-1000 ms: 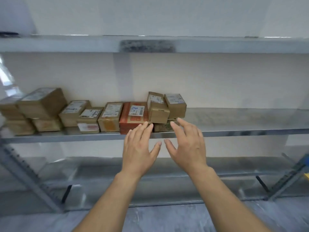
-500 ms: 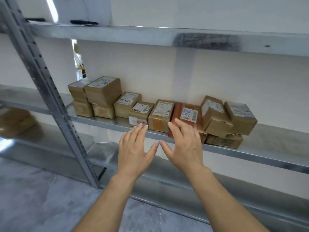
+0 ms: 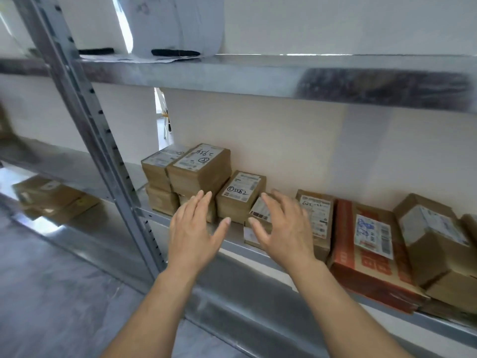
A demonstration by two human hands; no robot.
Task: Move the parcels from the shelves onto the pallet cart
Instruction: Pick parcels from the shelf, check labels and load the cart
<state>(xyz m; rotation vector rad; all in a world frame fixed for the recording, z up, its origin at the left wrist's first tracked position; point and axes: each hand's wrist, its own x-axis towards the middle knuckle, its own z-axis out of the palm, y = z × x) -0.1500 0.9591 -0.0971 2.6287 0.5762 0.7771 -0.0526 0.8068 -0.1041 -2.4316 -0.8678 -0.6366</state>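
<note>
Head view shows our left hand [image 3: 192,236] and right hand [image 3: 284,233] both spread wide, fingers straight, holding nothing, raised side by side in front of the grey metal shelf [image 3: 233,232]. Between them sits a brown cardboard parcel with a handwritten white label [image 3: 241,197], and a smaller labelled brown parcel [image 3: 260,211] is partly hidden behind our right fingers; we cannot tell whether either hand touches a box yet. To the left stands a two-high stack of brown cardboard parcels [image 3: 201,169], hard against the parcel between our hands; to the right come a tall brown parcel with a white label [image 3: 316,215], a flat red-and-brown carton [image 3: 366,244] and tilted brown boxes [image 3: 433,236]. All the parcels are on the shelf, and the pallet cart is out of sight. We judge the step to be picking a parcel. To do it well, we should close our palms on opposite sides of the one between our hands and draw it straight toward us, so the stack beside it is not dragged off the edge.
</note>
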